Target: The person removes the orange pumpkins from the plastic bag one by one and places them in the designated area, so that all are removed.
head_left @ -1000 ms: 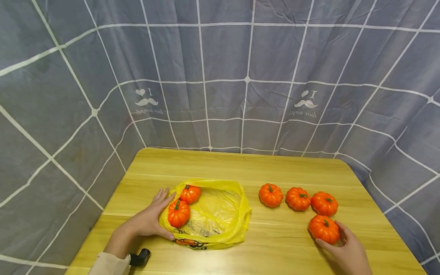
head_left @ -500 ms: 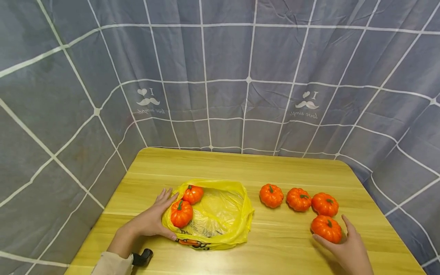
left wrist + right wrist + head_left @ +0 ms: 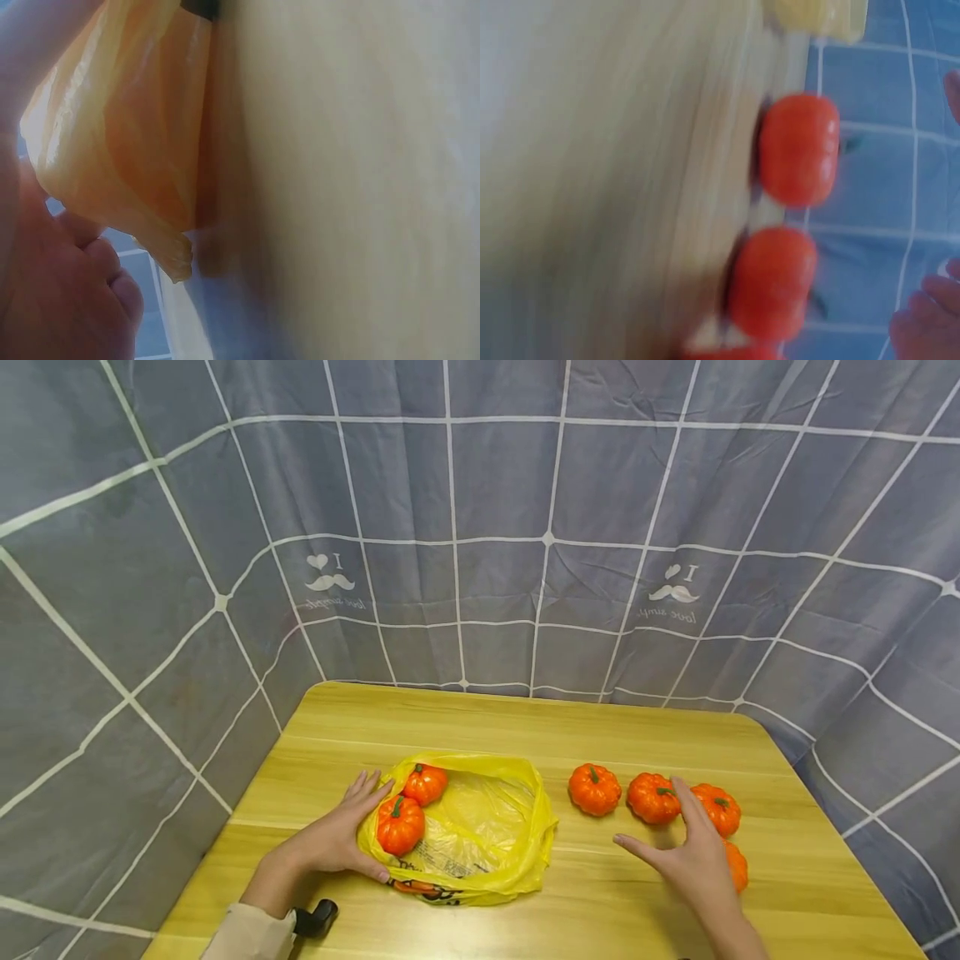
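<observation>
A yellow plastic bag lies with its mouth open, two small orange pumpkins inside at its left. The left hand rests spread against the bag's left side; in the left wrist view its fingers are beside the thin plastic. Over the table, the right hand is spread and holds nothing, near a middle pumpkin. Left of that stands another pumpkin; two more, one at the back and one partly hidden by the hand, are to the right. The right wrist view shows a pumpkin standing clear of the fingers.
The wooden table has rounded back corners. A grey curtain with white grid lines hangs behind it and at both sides. A black object is at the left wrist, by the sleeve.
The right hand has let go of the nearest pumpkin at the right and moved left and away from the body, above the table. The left hand has stayed at the bag.
</observation>
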`<move>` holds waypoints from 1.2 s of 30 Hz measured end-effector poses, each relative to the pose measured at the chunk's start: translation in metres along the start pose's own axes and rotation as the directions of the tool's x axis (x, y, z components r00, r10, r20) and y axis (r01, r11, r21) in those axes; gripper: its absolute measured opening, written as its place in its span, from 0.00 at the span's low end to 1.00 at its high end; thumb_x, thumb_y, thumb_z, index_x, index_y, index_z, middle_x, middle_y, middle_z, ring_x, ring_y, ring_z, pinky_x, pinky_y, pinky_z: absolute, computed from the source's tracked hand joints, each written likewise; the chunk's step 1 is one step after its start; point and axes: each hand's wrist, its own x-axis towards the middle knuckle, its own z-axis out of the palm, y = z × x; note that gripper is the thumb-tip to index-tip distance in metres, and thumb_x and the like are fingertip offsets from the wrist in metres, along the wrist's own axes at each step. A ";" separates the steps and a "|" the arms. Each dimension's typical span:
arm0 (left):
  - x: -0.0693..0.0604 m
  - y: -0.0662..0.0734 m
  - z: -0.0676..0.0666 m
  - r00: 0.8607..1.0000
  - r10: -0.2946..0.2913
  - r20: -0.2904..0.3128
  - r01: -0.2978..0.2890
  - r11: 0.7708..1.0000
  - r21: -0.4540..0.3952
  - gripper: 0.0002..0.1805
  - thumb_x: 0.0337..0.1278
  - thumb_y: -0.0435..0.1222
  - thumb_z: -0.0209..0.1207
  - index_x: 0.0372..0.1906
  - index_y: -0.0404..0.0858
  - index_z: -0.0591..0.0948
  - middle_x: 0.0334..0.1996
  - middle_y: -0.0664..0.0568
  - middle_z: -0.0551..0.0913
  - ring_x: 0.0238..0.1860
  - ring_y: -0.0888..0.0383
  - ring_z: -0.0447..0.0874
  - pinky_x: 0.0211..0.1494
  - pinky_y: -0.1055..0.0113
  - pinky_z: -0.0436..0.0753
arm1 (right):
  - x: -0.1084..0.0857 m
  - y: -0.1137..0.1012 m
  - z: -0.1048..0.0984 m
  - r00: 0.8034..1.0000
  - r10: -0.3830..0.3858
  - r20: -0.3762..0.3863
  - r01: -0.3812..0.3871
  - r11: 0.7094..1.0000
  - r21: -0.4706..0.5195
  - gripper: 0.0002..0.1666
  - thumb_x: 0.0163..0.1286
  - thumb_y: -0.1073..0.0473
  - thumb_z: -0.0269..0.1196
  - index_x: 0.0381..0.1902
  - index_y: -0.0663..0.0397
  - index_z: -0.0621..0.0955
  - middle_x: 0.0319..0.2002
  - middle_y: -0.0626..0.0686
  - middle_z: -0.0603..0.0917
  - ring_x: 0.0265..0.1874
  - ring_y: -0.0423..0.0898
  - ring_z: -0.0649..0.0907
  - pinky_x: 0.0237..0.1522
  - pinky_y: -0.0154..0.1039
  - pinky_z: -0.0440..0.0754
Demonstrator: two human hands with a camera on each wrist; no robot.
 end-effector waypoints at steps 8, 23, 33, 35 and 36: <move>0.002 0.001 0.000 1.000 0.005 -0.003 -0.005 1.000 0.014 0.75 0.27 0.58 0.81 0.80 0.33 0.52 0.78 0.30 0.38 0.76 0.30 0.27 0.68 0.26 0.43 | 0.013 -0.028 0.037 0.991 -0.029 0.127 0.019 0.997 0.078 0.73 0.42 0.35 0.82 0.79 0.58 0.59 0.75 0.67 0.61 0.69 0.71 0.65 0.63 0.70 0.65; 0.005 0.004 0.002 1.000 0.028 -0.006 -0.028 1.000 0.003 0.74 0.29 0.58 0.81 0.80 0.32 0.51 0.77 0.27 0.38 0.76 0.28 0.27 0.68 0.26 0.43 | 0.015 -0.084 0.116 0.937 -0.189 0.294 0.115 0.961 0.252 0.70 0.39 0.37 0.83 0.76 0.55 0.65 0.73 0.60 0.68 0.71 0.63 0.66 0.67 0.63 0.65; 0.005 0.002 0.002 1.000 0.006 -0.006 -0.006 1.000 0.002 0.75 0.29 0.58 0.81 0.80 0.33 0.50 0.78 0.30 0.37 0.77 0.32 0.26 0.70 0.28 0.42 | 0.011 -0.122 0.159 0.877 -0.302 0.374 0.188 0.932 0.311 0.63 0.44 0.40 0.82 0.73 0.59 0.68 0.70 0.59 0.72 0.69 0.60 0.70 0.66 0.58 0.69; 0.005 0.002 0.004 1.000 0.001 -0.005 -0.001 1.000 -0.009 0.75 0.29 0.58 0.81 0.80 0.33 0.50 0.78 0.31 0.37 0.77 0.32 0.26 0.70 0.28 0.42 | 0.009 -0.127 0.165 0.866 -0.310 0.392 0.187 0.928 0.321 0.62 0.45 0.41 0.82 0.73 0.60 0.69 0.69 0.58 0.72 0.68 0.59 0.71 0.66 0.57 0.70; 0.004 0.002 0.005 1.000 -0.002 -0.003 0.002 1.000 -0.017 0.74 0.29 0.58 0.80 0.80 0.33 0.50 0.78 0.31 0.36 0.77 0.32 0.26 0.69 0.28 0.41 | 0.008 -0.130 0.169 0.861 -0.313 0.401 0.187 0.928 0.323 0.62 0.45 0.41 0.82 0.73 0.59 0.69 0.69 0.58 0.73 0.68 0.58 0.71 0.66 0.57 0.70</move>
